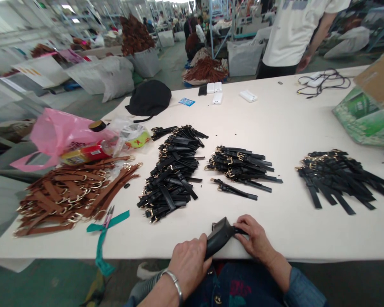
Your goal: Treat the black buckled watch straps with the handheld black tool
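Note:
At the near edge of the white table point(275, 123), both my hands hold one black leather piece point(219, 237). My left hand point(190, 261), with a metal bracelet on the wrist, is wrapped round its lower end. My right hand point(254, 238) pinches its upper end with the fingertips. Beyond them lie three piles of black buckled straps: a long one point(169, 175), a middle one point(240, 164) with a single strap point(233, 189) lying apart in front, and a right one point(339, 177).
A heap of brown straps point(73, 194) lies at the left, with small snips on a teal ribbon point(107, 224) beside it. A pink bag point(60, 134), a bottle, a black cap point(149, 99), white boxes and a green carton point(366, 115) stand further back. A person in a white shirt point(294, 34) stands beyond the table.

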The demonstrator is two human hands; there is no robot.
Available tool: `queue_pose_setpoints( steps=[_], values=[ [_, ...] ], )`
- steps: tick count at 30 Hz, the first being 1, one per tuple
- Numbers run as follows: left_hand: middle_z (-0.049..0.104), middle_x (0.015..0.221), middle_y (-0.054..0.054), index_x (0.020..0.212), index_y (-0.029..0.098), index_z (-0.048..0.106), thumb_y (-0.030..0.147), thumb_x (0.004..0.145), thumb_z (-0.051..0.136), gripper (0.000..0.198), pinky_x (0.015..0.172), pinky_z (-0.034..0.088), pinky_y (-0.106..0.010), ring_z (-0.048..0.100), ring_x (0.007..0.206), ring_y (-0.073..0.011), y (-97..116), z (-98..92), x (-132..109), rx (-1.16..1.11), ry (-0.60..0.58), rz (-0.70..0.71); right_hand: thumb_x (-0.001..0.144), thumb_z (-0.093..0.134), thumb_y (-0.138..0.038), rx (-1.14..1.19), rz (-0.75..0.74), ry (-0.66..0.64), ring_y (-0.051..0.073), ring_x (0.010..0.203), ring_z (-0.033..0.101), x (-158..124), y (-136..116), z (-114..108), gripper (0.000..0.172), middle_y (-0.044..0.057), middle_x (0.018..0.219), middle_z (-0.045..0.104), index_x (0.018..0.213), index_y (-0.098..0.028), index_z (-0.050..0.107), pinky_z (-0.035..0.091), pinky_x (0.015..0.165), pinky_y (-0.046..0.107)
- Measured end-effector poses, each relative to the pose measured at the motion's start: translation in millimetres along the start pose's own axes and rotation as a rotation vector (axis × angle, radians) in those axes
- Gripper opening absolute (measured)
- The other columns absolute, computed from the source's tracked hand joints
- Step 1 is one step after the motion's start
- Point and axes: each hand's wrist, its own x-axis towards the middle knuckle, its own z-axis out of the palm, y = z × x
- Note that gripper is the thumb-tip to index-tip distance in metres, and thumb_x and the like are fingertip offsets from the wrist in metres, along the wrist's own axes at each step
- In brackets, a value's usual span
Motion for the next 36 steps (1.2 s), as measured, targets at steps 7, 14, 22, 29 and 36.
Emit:
queue_pose_setpoints(
  steps=[7,14,22,29,36],
  values=[
    [0.065,0.085,-0.006,0.099,0.023,0.049,0.044,0.079,0.036,0.031,0.067,0.042,-0.031,0.061,0.079,-0.0216,-13.4,-5.9,4.7,-0.002,0.0,-0.086,0.076,0.055,-0.021,0.007,0.019,-0.013,0.02,0.088,0.051,-0.1,0.7,-1.4,0.024,0.008,0.093,0.053,0.1,-0.02,0.059,0.044,0.077,0.035],
    [0.066,0.081,-0.004,0.097,0.023,0.049,0.042,0.08,0.036,0.029,0.065,0.042,-0.03,0.062,0.077,-0.0213,-25.4,0.4,-11.0,0.011,-0.013,-0.076,0.076,0.054,-0.018,0.056,0.0,-0.079,0.02,0.088,0.05,2.6,-2.1,-10.8,0.027,0.008,0.094,0.053,0.102,-0.02,0.058,0.043,0.079,0.035],
    [0.063,0.093,-0.006,0.109,0.022,0.043,0.039,0.08,0.039,0.034,0.07,0.043,-0.033,0.06,0.084,-0.0226,2.2,12.0,-5.2,0.021,-0.016,-0.012,0.079,0.051,-0.018,0.09,-0.068,-0.112,0.021,0.091,0.049,3.2,2.9,-13.7,0.029,0.01,0.097,0.053,0.108,-0.02,0.055,0.044,0.08,0.037],
    [0.063,0.089,-0.006,0.108,0.021,0.044,0.032,0.078,0.042,0.032,0.068,0.045,-0.037,0.061,0.08,-0.0244,13.3,1.0,-2.6,0.086,-0.028,0.034,0.079,0.05,-0.016,0.112,-0.048,-0.123,0.021,0.094,0.048,1.6,5.6,-13.5,0.031,0.01,0.099,0.052,0.11,-0.019,0.054,0.043,0.083,0.037],
    [0.064,0.091,-0.008,0.111,0.019,0.047,0.028,0.074,0.05,0.038,0.072,0.046,-0.041,0.06,0.084,-0.027,17.7,-8.0,2.8,0.109,-0.016,0.054,0.077,0.052,-0.015,0.184,0.029,-0.111,0.02,0.094,0.05,-1.9,5.1,-6.3,0.029,0.008,0.099,0.054,0.105,-0.021,0.057,0.044,0.084,0.036]
  ],
)
